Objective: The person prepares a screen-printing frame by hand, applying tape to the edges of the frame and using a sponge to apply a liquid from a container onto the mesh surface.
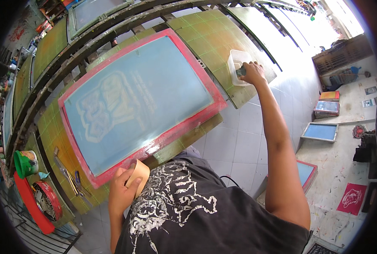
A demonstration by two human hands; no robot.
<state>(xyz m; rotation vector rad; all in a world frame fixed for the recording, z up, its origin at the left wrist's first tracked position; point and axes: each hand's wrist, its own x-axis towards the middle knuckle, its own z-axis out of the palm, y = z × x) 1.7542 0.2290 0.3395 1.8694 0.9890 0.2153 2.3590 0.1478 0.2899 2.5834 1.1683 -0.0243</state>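
Observation:
A silkscreen frame [220, 101] with red-pink edges and blue mesh lies across a green board in front of me; a pale outlined design shows in the mesh. Near its lower edge, close to my shirt, my left hand [119, 195] grips a roll of tan tape [141, 173]. My right arm stretches far to the right, where my right hand [254, 73] pinches a small dark green piece [241, 71], perhaps a sponge or cloth, inside a translucent white plastic tub [238, 54]. That tub stands on another green board.
Scissors [80, 189] and other slim tools lie left of the frame. Beyond them are a green bucket [24, 166] and a round red-rimmed container [56, 202]. Dark metal rails [112, 23] run behind the boards. More screens [319, 132] rest at the right.

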